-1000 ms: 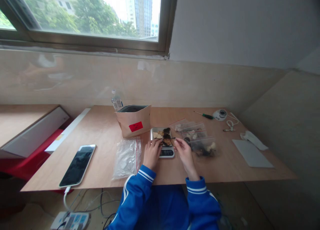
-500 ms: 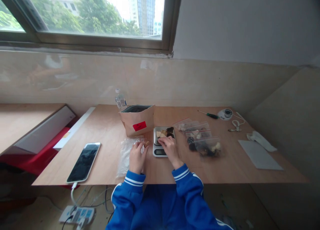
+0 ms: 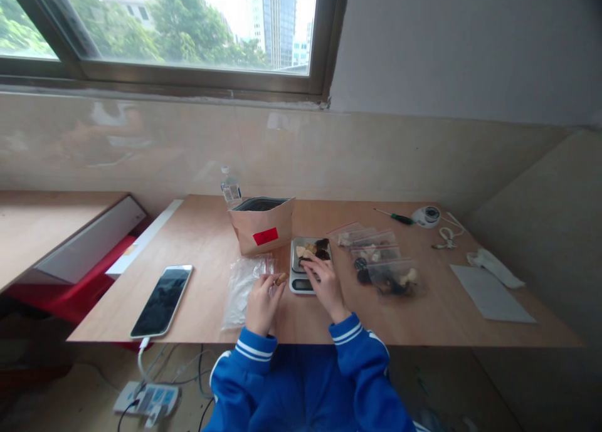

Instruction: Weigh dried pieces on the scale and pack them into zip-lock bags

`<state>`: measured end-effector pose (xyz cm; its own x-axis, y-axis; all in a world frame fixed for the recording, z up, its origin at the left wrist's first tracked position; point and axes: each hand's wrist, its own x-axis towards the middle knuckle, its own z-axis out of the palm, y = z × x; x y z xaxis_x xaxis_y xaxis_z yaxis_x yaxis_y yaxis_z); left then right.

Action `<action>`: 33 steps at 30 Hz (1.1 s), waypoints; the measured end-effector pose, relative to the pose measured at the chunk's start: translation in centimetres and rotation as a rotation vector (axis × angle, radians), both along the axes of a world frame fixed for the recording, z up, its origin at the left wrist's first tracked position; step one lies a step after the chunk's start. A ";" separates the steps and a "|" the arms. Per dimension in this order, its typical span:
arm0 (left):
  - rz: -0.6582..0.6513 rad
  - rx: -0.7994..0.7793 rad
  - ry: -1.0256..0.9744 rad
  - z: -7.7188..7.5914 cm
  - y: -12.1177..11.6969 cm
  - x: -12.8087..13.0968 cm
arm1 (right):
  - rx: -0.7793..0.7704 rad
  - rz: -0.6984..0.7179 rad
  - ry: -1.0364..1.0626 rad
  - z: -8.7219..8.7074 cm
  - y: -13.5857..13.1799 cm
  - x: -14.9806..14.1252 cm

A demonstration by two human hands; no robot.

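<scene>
My left hand (image 3: pixel 262 303) is closed on a small brown dried piece (image 3: pixel 281 279), held between thumb and fingertips just left of the scale. A small digital scale (image 3: pixel 297 286) with a metal top carries several dried pieces (image 3: pixel 311 249), some pale and some dark. Over the scale's near part is my right hand (image 3: pixel 324 284), its fingertips pinched at a dark bit among the pieces; what they grip is too small to name. Beneath and beside my left hand lie clear plastic zip bags (image 3: pixel 239 291). Behind them stands a brown paper pouch (image 3: pixel 263 225) with its top open and a red label.
Filled zip bags (image 3: pixel 392 275) lie right of the scale. Farther right are a screwdriver (image 3: pixel 399 219), a white camera (image 3: pixel 426 216) with cable, and white sheets (image 3: pixel 489 294). A phone (image 3: pixel 162 300) charges at left; a bottle (image 3: pixel 231 187) stands behind the pouch.
My left hand has shifted slightly right, bringing the brown piece closer to the scale. My right hand stays at the scale with its fingers a little more spread. The whole view has shifted slightly.
</scene>
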<state>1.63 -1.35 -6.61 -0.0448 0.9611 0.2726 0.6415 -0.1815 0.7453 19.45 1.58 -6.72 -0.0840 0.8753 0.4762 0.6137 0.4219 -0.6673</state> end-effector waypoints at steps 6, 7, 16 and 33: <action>-0.172 0.015 0.028 0.0 -2.0 3.2 | -0.265 -0.012 0.302 1.0 -5.7 -1.3; -0.194 0.020 0.052 -0.3 -2.4 3.9 | -0.306 -0.026 0.339 0.3 -6.3 -1.4; -0.311 -0.005 0.082 0.0 -3.7 5.0 | -0.370 -0.101 0.517 -2.9 -7.1 1.5; 0.186 0.026 0.171 -5.7 -0.9 -2.7 | 0.002 -0.456 -0.286 -7.1 -7.2 9.1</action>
